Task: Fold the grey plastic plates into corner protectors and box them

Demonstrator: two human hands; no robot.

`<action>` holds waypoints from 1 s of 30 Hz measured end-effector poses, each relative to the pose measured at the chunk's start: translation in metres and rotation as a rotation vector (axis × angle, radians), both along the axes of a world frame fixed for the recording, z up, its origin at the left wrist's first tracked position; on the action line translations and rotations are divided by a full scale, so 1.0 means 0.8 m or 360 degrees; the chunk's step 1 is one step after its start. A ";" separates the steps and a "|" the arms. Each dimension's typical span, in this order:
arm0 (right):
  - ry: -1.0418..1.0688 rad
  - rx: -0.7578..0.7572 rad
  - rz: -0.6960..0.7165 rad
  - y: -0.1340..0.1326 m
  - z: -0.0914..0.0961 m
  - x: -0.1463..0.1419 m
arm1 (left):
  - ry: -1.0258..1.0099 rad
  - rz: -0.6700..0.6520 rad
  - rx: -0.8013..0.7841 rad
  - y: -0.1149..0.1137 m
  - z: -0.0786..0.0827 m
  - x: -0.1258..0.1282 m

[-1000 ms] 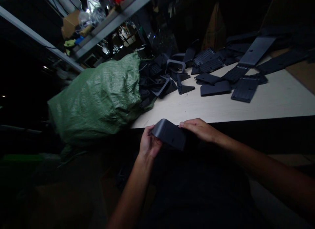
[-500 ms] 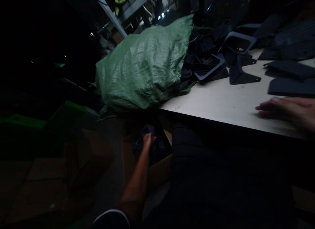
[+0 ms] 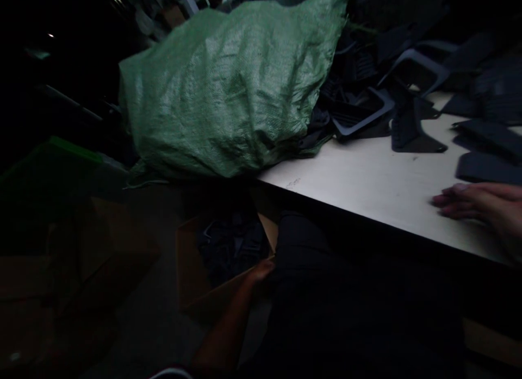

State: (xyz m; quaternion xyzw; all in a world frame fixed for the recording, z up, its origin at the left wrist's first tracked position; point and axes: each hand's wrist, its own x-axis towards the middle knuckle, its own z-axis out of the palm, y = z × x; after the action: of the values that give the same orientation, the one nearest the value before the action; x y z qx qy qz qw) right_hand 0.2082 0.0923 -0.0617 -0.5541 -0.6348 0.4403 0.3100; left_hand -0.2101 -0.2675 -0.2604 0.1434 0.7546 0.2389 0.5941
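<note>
My left hand [image 3: 261,270] hangs low beside my dark-clad leg, at the near rim of an open cardboard box [image 3: 191,284] on the floor. The dim light hides its fingers, and I see nothing in it. Several dark plastic parts [image 3: 230,248] lie inside the box. My right hand [image 3: 477,204] rests flat on the pale table [image 3: 367,188] at the right, fingers stretched out and holding nothing. A flat dark plastic piece [image 3: 487,167] lies just beyond its fingertips.
A big green woven sack [image 3: 228,91] lies on the table's left end, spilling a pile of dark plastic brackets and ribbed plates [image 3: 408,118] across the back. More cardboard boxes [image 3: 110,248] and a green bin [image 3: 53,156] stand on the dark floor at left.
A second ago both hands held a dark plastic part at the table edge. The left hand carried it down into the box and has now drawn back to the rim; the right hand lies on the table.
</note>
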 end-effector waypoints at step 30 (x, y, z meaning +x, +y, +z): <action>0.0465 -0.0080 0.0429 -0.081 0.007 -0.113 | -0.0821 -0.0111 0.1044 0.265 0.279 0.093</action>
State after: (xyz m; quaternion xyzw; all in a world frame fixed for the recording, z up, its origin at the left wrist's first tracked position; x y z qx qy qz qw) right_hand 0.1181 0.0274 -0.0562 -0.4019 -0.6403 0.5693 0.3231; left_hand -0.1360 -0.0554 -0.0374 0.2859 0.4598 0.4742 0.6942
